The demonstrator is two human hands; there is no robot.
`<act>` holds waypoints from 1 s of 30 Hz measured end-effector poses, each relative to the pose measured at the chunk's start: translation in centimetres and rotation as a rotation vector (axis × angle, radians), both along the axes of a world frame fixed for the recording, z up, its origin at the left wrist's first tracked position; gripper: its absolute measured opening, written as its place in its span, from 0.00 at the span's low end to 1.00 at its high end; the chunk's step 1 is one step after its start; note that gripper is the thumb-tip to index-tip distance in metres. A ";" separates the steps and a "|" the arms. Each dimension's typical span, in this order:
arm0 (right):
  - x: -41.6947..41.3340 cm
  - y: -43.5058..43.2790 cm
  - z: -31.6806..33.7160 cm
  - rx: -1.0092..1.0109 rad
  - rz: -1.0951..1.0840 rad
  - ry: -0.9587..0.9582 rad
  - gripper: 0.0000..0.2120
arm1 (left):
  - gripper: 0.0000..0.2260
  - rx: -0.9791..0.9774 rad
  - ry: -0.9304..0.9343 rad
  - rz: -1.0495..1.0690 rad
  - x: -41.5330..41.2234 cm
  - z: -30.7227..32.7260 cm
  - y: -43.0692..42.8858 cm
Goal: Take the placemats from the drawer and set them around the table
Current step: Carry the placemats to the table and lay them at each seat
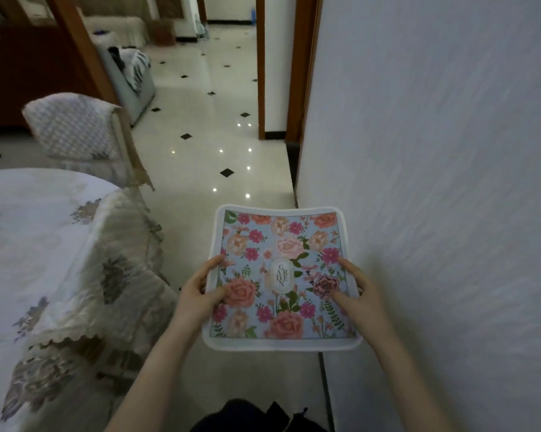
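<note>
Holding a floral placemat [281,275] flat above the floor [200,126], gripped at its 9 o'clock edge by the left hand [197,296] and at 3 o'clock by the right hand [362,296]. Apart from the cloth-covered table [29,238] at 9 o'clock, close beside the wall [434,151] at 3 o'clock.

The placemat [281,275] hangs over the floor [207,120] dead ahead, with the left hand [197,294] holding its 9 o'clock edge and the right hand [362,297] its 3 o'clock edge. The table [29,244] lies at the placemat's 9 o'clock, apart from it, with a chair [76,129] just behind the table at 11 o'clock. The wall [434,151] runs along 3 o'clock, near the placemat, and a door frame [260,67] stands far off at 12 o'clock.
</note>
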State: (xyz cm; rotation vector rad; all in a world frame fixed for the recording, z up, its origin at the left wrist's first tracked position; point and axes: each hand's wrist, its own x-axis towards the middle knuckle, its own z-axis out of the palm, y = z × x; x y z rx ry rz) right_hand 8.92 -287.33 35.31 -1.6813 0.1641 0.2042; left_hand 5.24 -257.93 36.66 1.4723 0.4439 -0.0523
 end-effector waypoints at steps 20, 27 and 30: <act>38.5 15.8 -0.4 -0.068 0.151 -0.086 0.29 | 0.24 0.047 0.012 0.166 33.9 -0.5 15.2; 51.0 22.0 0.1 -0.039 0.195 -0.067 0.28 | 0.24 0.054 0.022 0.212 44.9 -0.7 21.2; 56.5 24.3 -1.6 -0.065 0.269 -0.029 0.28 | 0.25 0.037 0.062 0.274 48.5 -2.4 22.8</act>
